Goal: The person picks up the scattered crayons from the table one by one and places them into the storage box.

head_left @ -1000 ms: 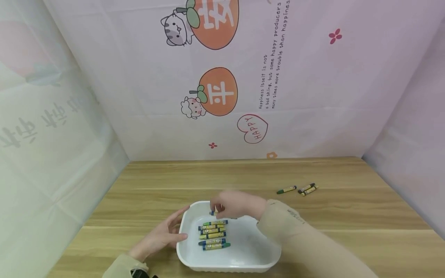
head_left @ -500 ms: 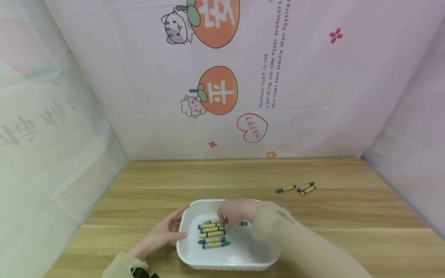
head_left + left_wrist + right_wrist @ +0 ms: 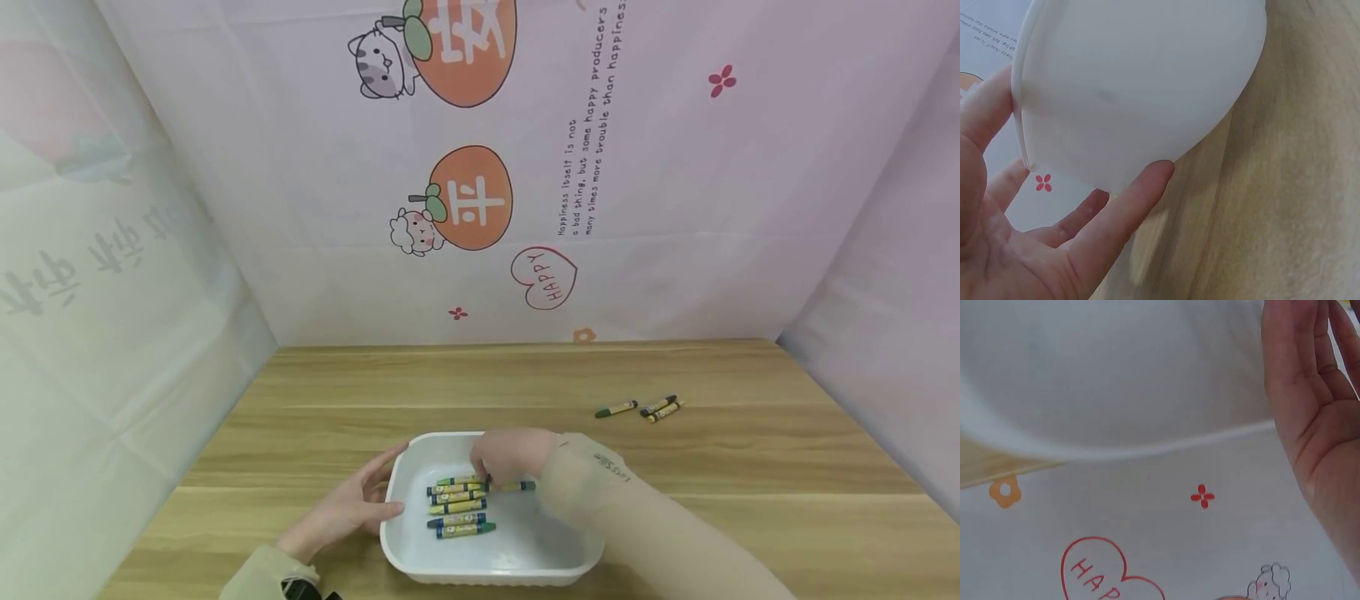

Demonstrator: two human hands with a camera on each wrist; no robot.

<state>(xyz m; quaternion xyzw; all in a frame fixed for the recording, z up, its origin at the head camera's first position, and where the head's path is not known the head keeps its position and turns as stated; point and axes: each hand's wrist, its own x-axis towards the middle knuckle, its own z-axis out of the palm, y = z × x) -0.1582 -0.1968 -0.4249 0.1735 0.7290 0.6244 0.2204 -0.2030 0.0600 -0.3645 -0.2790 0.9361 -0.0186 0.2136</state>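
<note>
A white plastic tray [image 3: 540, 533] stands on the table, with several yellow-wrapped crayons [image 3: 459, 507] side by side across its left half. My left hand [image 3: 348, 508] holds the tray at its left side, a fingertip over the rim and other fingers along the outer wall, as the left wrist view [image 3: 1054, 250] also has it. Inside the tray, near the far wall, my right hand [image 3: 512, 454] pinches a dark-tipped crayon [image 3: 517, 486] at its left end. That crayon lies to the right of the column, partly hidden by the fingers. The right wrist view shows that hand [image 3: 1316, 394] beyond the tray's rim.
Three more crayons [image 3: 617, 409] lie on the wooden table [image 3: 360, 383] behind the tray to the right. A printed white cloth [image 3: 337, 283] rises as a wall at the table's back edge, with cloth walls on both sides.
My right hand has lowered the crayon toward the tray's floor and shifted right and nearer; its end beyond the fingers now shows. My left hand keeps its place on the tray.
</note>
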